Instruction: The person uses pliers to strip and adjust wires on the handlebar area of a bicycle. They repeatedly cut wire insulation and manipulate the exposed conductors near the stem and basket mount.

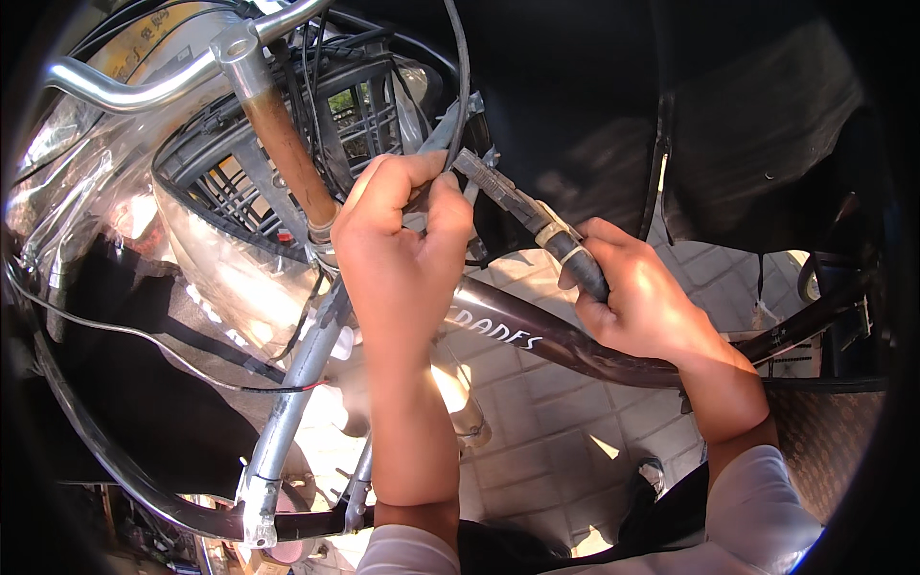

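My left hand (402,230) pinches a black cable (463,79) between thumb and fingers, in front of a bicycle's head area. Dull grey-blue strips (449,126) stick up just behind those fingertips. In my right hand (640,295) is a worn hand tool (503,194), apparently pliers, with yellowish wrapping partway along. Its grey head points up and left, close to the left fingertips; whether it touches the cable, I cannot tell. A silver handlebar (136,90) sits on a rusty stem (287,158) to the left of my hands.
Behind the stem is a black plastic basket (345,133) amid clear plastic sheeting (79,172). A dark frame tube (560,345) bears lettering. A silver fork leg (287,417) crosses the lower left, near a loose red-tipped wire (215,384). Black fabric (575,129) covers the upper right, above paving (546,410).
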Demonstrator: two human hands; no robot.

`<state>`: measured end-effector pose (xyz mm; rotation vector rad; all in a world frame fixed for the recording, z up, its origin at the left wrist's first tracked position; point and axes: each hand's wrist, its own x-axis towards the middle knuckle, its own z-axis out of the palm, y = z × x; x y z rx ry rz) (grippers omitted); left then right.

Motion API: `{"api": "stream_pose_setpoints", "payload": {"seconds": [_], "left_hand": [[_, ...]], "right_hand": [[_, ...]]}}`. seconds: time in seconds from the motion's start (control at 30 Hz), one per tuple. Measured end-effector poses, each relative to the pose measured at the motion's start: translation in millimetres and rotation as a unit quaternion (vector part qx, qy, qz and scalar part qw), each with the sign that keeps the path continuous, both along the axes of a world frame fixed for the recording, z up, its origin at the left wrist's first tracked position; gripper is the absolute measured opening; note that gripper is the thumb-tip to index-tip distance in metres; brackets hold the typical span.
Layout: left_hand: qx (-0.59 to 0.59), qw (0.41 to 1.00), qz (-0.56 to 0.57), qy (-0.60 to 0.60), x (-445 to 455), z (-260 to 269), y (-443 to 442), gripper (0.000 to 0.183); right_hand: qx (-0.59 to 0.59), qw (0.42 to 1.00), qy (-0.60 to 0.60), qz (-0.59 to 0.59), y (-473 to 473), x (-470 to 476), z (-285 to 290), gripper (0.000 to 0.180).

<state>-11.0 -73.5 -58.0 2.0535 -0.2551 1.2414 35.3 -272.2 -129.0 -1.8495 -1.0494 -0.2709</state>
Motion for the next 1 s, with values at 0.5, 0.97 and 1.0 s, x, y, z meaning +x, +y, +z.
{"api": "stream_pose_setpoints", "payload": {"seconds": [0.5,0.97,1.0], "left_hand": [[-0.201,0.968,-0.112,0.101,-4,11,12,0.024],[-0.178,0.965,-0.125,0.149,-6,16,16,0.023],[-0.159,0.969,-0.104,0.16,-7,16,16,0.025]], "right_hand": [[0.047,0.985,0.049,0.156,5,19,2,0.02],[0.051,0.987,0.003,0.154,4,26,-1,0.022],[0.051,0.988,-0.009,0.145,5,27,-1,0.022]]}}
